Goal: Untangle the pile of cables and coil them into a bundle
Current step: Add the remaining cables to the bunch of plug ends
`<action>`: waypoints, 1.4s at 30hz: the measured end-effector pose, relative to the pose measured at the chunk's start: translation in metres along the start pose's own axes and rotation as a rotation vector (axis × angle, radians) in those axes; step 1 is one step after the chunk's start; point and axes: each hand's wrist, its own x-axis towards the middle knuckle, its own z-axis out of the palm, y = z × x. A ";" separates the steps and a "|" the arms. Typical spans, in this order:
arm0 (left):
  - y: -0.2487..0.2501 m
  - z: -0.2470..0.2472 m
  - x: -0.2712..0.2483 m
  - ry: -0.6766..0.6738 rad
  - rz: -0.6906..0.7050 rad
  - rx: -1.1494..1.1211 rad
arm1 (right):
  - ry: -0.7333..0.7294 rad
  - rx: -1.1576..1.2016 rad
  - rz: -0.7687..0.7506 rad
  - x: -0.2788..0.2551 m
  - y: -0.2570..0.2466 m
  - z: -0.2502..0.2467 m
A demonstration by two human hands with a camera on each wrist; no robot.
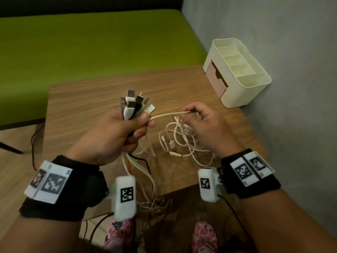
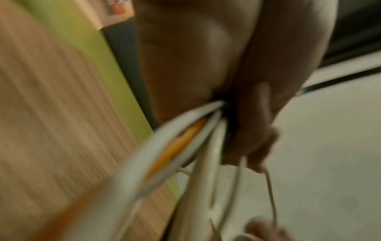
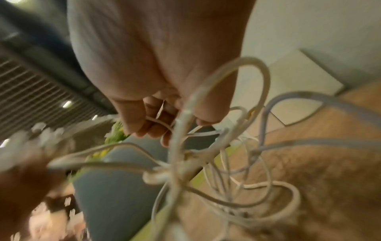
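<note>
My left hand (image 1: 125,128) grips a bundle of cable ends (image 1: 134,105), white and black USB plugs sticking up above the fist. Their white, orange and black cords (image 1: 140,172) hang below the fist and over the table's near edge; the left wrist view shows these cords (image 2: 185,141) leaving my palm. One cream cable (image 1: 169,114) runs taut from the left thumb to my right hand (image 1: 197,115), whose fingers pinch it. Below the right hand a tangle of white cables (image 1: 184,143) lies on the wooden table (image 1: 91,99). The right wrist view shows the loops (image 3: 216,154) hanging under my curled fingers (image 3: 152,124).
A cream desk organizer (image 1: 237,70) with a pink drawer stands at the table's far right corner, against the grey wall (image 1: 291,52). A green bench (image 1: 91,44) runs behind the table. My knees in patterned cloth (image 1: 204,236) are below the near edge.
</note>
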 end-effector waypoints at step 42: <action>0.004 0.013 -0.001 -0.059 0.174 -0.340 | 0.120 -0.380 -0.069 0.010 0.027 0.015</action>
